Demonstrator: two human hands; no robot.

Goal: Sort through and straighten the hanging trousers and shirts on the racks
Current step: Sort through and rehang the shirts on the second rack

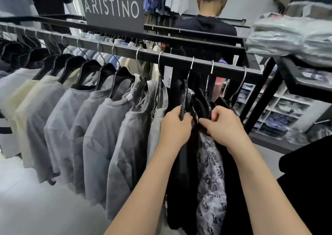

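A black rail (179, 56) carries a row of shirts on black hangers: cream and grey T-shirts (100, 126) to the left, dark ones to the right. A grey printed shirt (210, 171) hangs between black garments (181, 171). My left hand (175, 125) grips the black hanger (184, 101) at its shoulder, just left of the printed shirt. My right hand (224, 125) pinches the dark collar (199, 108) of the shirt beside it. Both hands sit close together under the rail.
A person in a dark top and grey cap (208, 27) stands behind the rack, back turned. A brand sign (111, 6) stands on the far rail. Bagged folded clothes (291, 36) lie on a black table at right; shelves of folded garments (280, 112) sit below.
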